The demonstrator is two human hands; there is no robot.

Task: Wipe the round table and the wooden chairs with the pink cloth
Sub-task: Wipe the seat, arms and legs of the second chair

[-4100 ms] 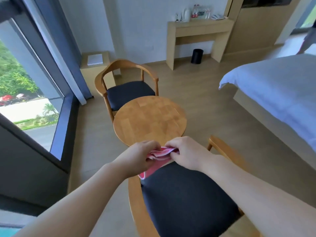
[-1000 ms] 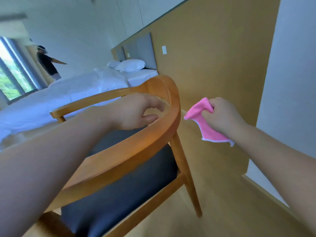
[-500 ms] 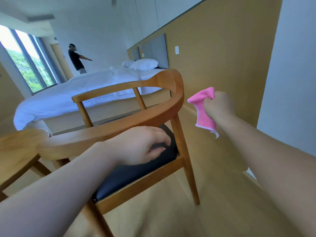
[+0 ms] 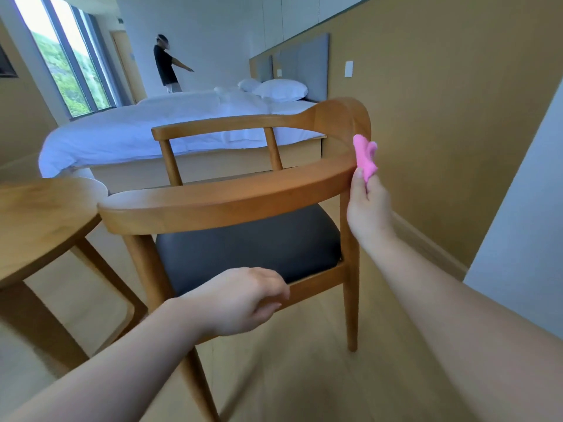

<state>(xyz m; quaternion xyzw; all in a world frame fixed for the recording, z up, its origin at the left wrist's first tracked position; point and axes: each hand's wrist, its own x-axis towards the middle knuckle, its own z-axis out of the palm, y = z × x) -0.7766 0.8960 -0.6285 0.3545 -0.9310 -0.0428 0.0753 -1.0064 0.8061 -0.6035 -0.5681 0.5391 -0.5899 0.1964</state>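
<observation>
Right hand [image 4: 368,205]: pinching the pink cloth [image 4: 365,158], now brought onto the chair [image 4: 231,196] rail, so wiping starts.
Left hand [image 4: 243,300]: dropped off the rail, loosely curled, empty.

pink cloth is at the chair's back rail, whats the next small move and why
Probably slide the pink cloth leftward along the curved back rail: the right hand pinches it against the rail's right end, and the left hand seems to steady the seat frame.

The chair [image 4: 231,196] is showing smooth, satin wood; its seat [image 4: 249,248] is looking matt leather-like; the cloth [image 4: 364,156] is looking soft.
</observation>
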